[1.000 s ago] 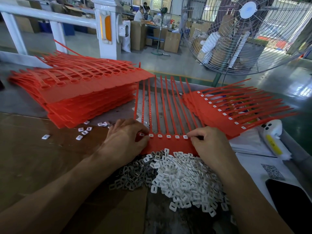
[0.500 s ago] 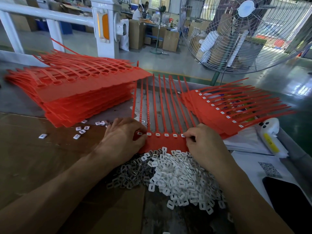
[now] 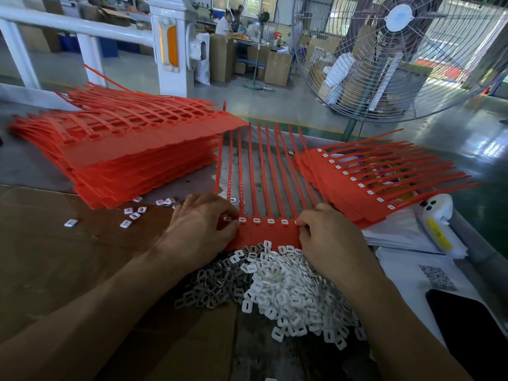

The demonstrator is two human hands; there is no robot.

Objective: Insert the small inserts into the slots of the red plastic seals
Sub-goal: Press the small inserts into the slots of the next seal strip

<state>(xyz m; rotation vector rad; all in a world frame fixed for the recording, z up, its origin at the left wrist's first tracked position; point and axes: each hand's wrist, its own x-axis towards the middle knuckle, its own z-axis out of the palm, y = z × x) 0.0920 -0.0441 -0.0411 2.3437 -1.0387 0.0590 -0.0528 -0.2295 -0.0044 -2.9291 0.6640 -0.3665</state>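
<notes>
Red plastic is what you see first: a flat strip of seals (image 3: 264,232) lies on the bench (image 3: 55,243) between the two hands, with long thin tails pointing away like the teeth of a comb. Along its row of slots sit small white inserts, one in each slot that shows. The left hand (image 3: 198,229) rests on the strip's left end, its fingers (image 3: 228,225) curled down and pinching at the edge there. The right hand (image 3: 330,237) does the same at the right end, with its fingers (image 3: 303,225) bent tight on the strip; you cannot tell if they hold an insert. Just below the strip, touching it, is a big loose pile of white inserts (image 3: 291,295), and beside that pile on the left a smaller heap of grey ones (image 3: 209,287). A few stray inserts (image 3: 132,213) lie near the tall stack of red seals (image 3: 132,160) on the left. On the right a lower stack of filled seals (image 3: 365,188) fans out, each with a white piece in its slot. A big wire fan (image 3: 406,56) stands behind the bench, and a dark phone (image 3: 472,334) lies at the right edge.
</notes>
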